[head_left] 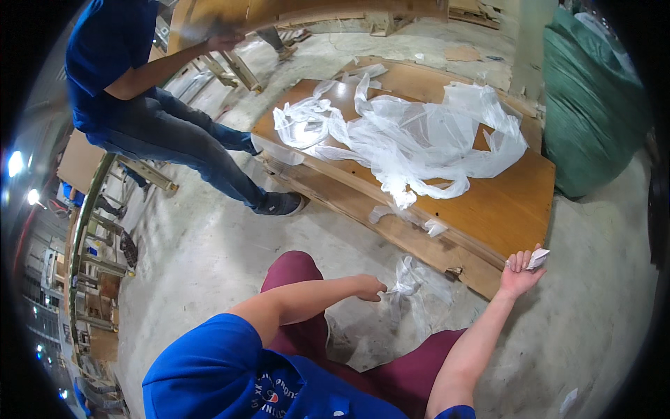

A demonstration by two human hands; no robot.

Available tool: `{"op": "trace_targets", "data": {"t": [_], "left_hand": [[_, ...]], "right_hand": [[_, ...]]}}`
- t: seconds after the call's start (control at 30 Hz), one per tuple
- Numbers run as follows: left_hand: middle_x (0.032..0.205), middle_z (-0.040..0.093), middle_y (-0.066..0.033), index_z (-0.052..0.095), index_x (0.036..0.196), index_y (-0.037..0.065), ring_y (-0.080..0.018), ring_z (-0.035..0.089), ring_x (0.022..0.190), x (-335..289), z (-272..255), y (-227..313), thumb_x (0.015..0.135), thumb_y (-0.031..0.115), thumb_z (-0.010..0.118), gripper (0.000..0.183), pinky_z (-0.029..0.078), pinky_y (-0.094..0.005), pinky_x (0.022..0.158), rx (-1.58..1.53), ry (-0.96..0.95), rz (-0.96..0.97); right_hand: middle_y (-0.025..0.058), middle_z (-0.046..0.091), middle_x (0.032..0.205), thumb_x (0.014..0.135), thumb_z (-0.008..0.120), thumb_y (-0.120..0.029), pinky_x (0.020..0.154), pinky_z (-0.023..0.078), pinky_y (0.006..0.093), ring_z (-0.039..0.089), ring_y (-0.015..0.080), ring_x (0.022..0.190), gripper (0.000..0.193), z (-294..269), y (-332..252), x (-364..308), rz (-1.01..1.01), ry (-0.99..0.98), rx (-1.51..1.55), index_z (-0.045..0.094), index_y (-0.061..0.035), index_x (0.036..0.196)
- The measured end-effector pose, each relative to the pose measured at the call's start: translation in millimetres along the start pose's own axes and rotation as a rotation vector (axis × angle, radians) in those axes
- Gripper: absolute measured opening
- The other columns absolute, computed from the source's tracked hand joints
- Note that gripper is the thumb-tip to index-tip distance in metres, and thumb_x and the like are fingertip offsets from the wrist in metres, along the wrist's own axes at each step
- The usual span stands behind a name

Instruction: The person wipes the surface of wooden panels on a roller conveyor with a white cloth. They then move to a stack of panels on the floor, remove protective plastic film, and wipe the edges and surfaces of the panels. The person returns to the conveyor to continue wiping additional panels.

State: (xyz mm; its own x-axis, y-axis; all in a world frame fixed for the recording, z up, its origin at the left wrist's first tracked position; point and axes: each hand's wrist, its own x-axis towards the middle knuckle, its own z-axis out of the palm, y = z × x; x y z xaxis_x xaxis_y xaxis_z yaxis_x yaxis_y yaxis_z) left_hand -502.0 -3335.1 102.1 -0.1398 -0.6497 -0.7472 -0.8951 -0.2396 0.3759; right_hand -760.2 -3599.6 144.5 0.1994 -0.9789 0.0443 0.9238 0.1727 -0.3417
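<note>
My left hand (pixel 370 288) is closed, its fingertips pinching the edge of a thin, clear plastic film (pixel 408 283) that hangs in a bunch over the floor between my knees and the wooden panel. Out at the right, my right hand (pixel 518 278) is wrapped round a small crumpled white piece (pixel 538 259) beside the near right corner of the brown wooden panel (pixel 516 216). Whether that piece is paper or film I cannot make out. A large, loose heap of white plastic film (pixel 412 143) lies spread across the panel's top.
Across the panel at the left, a co-worker in a blue shirt (pixel 108 56) and jeans stands, one shoe (pixel 280 204) near its edge. A bulging green sack (pixel 593 105) stands at the right. Wooden frames (pixel 146 171) are at the left, and a white scrap (pixel 569 399) lies on the concrete floor.
</note>
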Motion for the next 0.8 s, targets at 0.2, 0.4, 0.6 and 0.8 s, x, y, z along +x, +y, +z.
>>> {"op": "trace_targets", "data": {"t": [0.2,0.4,0.6,0.8], "left_hand": [[0.103,0.063,-0.0153,0.050,0.123,0.011,-0.0343,0.059,0.095,-76.1,-45.7,-6.5,0.085,0.031,0.056,0.043,0.047,-0.0434,0.082,0.172,0.296,-0.007],[0.104,0.061,-0.0145,0.052,0.121,0.008,-0.0331,0.058,0.095,-146.5,-137.7,-23.9,0.086,0.027,0.056,0.040,0.046,-0.0411,0.084,0.090,0.548,-0.027],[0.113,0.056,-0.0170,0.055,0.116,0.005,-0.0324,0.054,0.103,-151.0,-172.6,-146.4,0.084,0.026,0.058,0.038,0.044,-0.0393,0.088,-0.053,0.922,-0.176],[0.119,0.051,-0.0228,0.057,0.115,0.006,-0.0365,0.047,0.114,-127.8,-224.9,-281.5,0.076,0.025,0.064,0.044,0.040,-0.0410,0.097,-0.237,1.200,-0.487]], "right_hand": [[-0.0006,0.031,0.057,0.095,0.019,-0.056,0.043,0.022,0.0247,0.024,0.0096,0.046,0.066,7.6,15.1,16.6,0.022,-0.024,0.092,0.047,-0.0038,0.123],[-0.0016,0.030,0.057,0.095,0.020,-0.055,0.051,0.029,0.0263,0.026,0.0095,0.047,0.065,10.7,12.3,19.2,0.007,0.141,0.031,0.043,-0.0038,0.128],[-0.0016,0.032,0.057,0.096,0.021,-0.052,0.059,0.032,0.0273,0.029,0.0096,0.049,0.061,12.8,18.8,25.9,0.028,0.141,-0.034,0.038,-0.0060,0.132],[0.0000,0.030,0.061,0.097,0.025,-0.047,0.058,0.033,0.0276,0.026,0.0108,0.050,0.056,32.8,66.3,42.8,0.029,-0.117,0.065,0.037,-0.0069,0.134]]}}
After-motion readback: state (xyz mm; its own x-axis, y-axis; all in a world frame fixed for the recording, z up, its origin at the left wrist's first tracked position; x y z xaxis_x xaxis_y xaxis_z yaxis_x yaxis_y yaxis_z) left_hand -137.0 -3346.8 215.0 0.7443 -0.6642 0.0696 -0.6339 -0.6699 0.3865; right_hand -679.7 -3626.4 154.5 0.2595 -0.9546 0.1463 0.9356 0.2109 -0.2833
